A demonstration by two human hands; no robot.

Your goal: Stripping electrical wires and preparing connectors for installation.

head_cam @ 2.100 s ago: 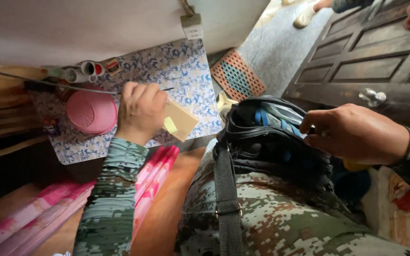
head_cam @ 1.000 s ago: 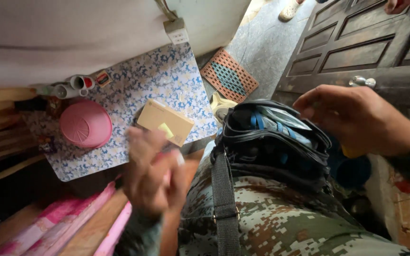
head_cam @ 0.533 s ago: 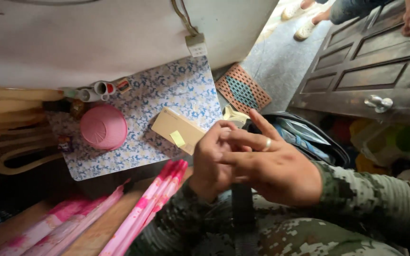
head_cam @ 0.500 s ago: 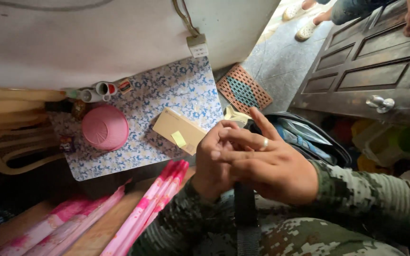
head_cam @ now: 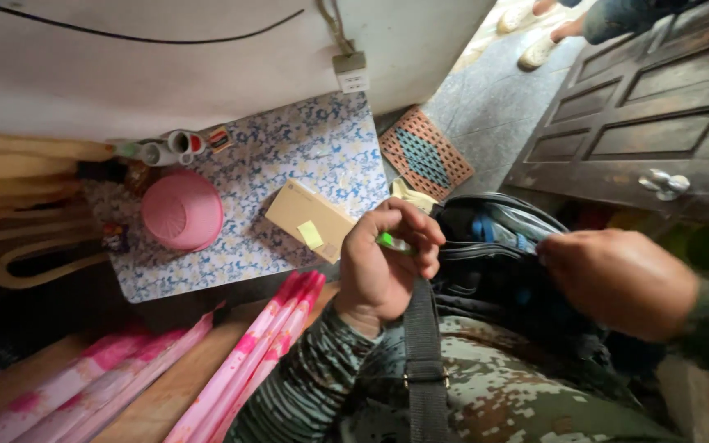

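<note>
Hands first: our left hand (head_cam: 383,267) is curled narrow around a small bright green thing (head_cam: 389,241), prob. a pen or marker, pinched between thumb & fingertips. Only a short bit shows, so we can't tell its full shape. It sits just above the open black bag (head_cam: 502,262) on our lap.

Our right hand (head_cam: 617,279) rests at the bag's far rim with fingers tucked under; we can't tell if it grips the edge or sth inside.

We think the green thing is light, hard & smooth, so a bit slippery. Best hold is around the middle w/ two fingers & thumb. The bag looks soft and floppy, with a wide flat black strap (head_cam: 424,361) running across camo-print trousers (head_cam: 494,394). Its rim is the place to hold it open.

Around us: a low table with a blue flowery cloth (head_cam: 289,164), a flat tan card box with a yellow sticky note (head_cam: 309,220), a round pink plastic bowl turned upside down (head_cam: 182,212), and small tubes (head_cam: 166,149) by the white wall. Pink patterned sticks (head_cam: 248,361) lie on wood boards. A woven mat (head_cam: 426,156) lies on the grey floor near a dark wooden door (head_cam: 642,131).
</note>
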